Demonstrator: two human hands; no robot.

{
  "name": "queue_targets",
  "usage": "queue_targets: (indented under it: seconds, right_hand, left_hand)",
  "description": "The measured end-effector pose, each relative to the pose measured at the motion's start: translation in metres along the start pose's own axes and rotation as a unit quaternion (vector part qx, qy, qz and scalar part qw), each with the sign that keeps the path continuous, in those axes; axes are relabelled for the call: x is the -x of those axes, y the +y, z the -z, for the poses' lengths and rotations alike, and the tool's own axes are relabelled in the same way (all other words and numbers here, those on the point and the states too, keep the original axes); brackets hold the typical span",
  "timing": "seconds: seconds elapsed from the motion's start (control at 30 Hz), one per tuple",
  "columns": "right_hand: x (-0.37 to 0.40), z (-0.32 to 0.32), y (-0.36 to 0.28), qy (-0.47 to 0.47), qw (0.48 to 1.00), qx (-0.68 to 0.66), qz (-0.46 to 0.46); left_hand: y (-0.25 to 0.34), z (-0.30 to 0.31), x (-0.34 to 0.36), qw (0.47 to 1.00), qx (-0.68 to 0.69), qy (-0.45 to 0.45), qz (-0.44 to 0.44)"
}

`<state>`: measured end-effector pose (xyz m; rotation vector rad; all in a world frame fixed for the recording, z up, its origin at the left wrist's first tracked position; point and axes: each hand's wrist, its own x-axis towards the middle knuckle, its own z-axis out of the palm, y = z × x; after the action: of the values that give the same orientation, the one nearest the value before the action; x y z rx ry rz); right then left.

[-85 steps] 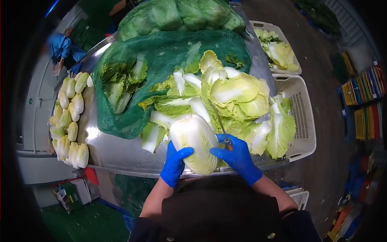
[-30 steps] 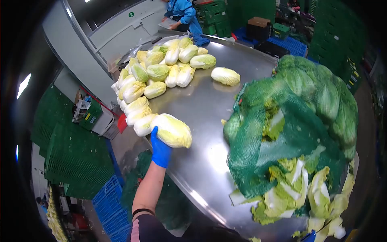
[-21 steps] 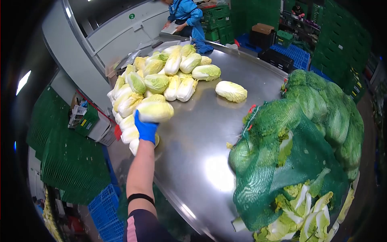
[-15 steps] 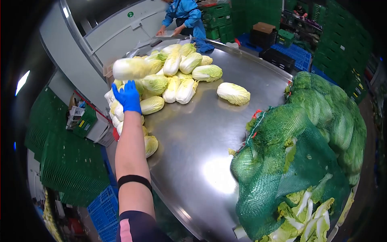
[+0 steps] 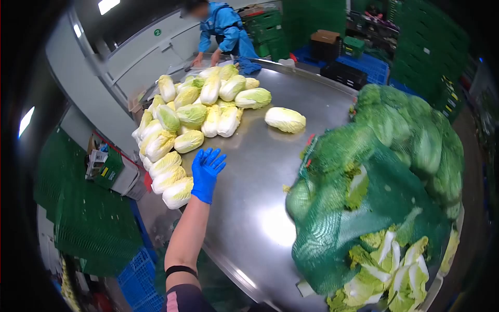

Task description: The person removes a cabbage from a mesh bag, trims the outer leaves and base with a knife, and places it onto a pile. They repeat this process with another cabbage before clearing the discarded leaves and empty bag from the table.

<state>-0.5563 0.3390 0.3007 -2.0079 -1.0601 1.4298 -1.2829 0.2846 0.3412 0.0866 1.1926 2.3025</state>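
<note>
My left hand [image 5: 208, 171], in a blue glove, is over the steel table [image 5: 249, 171] with its fingers apart and nothing in it. It is just right of the nearest cabbage [image 5: 178, 193] at the pile's lower end. Many pale napa cabbages [image 5: 191, 115] lie heaped along the table's left side. A single cabbage [image 5: 285, 120] lies apart, right of the heap. On the right are green net sacks [image 5: 416, 135] full of cabbages, one partly slack, with loose trimmed leaves [image 5: 387, 270] at its lower edge. My right hand is out of view.
Across the table's far end, a person in a blue jacket [image 5: 227, 28] has both hands near a clear plastic sheet. Stacked green crates [image 5: 99, 208] stand at the left, more [image 5: 426, 47] at the back right. A blue pallet [image 5: 138, 281] lies on the floor.
My left hand has drawn back from the heap toward me and right. The cabbage blurred in the air above it now appears at rest on the heap. The view has shifted slightly.
</note>
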Motion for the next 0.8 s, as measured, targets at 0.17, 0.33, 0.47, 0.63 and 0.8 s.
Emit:
queue_targets:
  seconds: [0.17, 0.33, 0.47, 0.63, 0.8]
  right_hand:
    - [-0.067, 0.025, 0.093, 0.05, 0.964, -0.26, -0.001]
    - [-0.059, 0.028, 0.074, 0.068, 0.973, -0.219, 0.019]
    - [-0.067, 0.045, 0.095, 0.012, 0.985, -0.169, 0.021]
    - [-0.062, 0.045, 0.087, -0.013, 0.981, -0.192, 0.01]
    - [-0.064, 0.047, 0.088, -0.025, 0.981, -0.191, 0.007]
  left_hand:
    - [0.013, -0.103, 0.071, 0.936, -0.231, -0.243, -0.108]
    - [-0.049, -0.212, 0.209, 0.736, -0.39, -0.541, -0.117]
    - [-0.127, -0.218, 0.259, 0.493, -0.563, -0.638, -0.181]
    - [-0.157, -0.209, 0.204, 0.481, -0.773, -0.406, -0.079]
    - [-0.198, -0.213, 0.17, 0.477, -0.754, -0.334, -0.304]
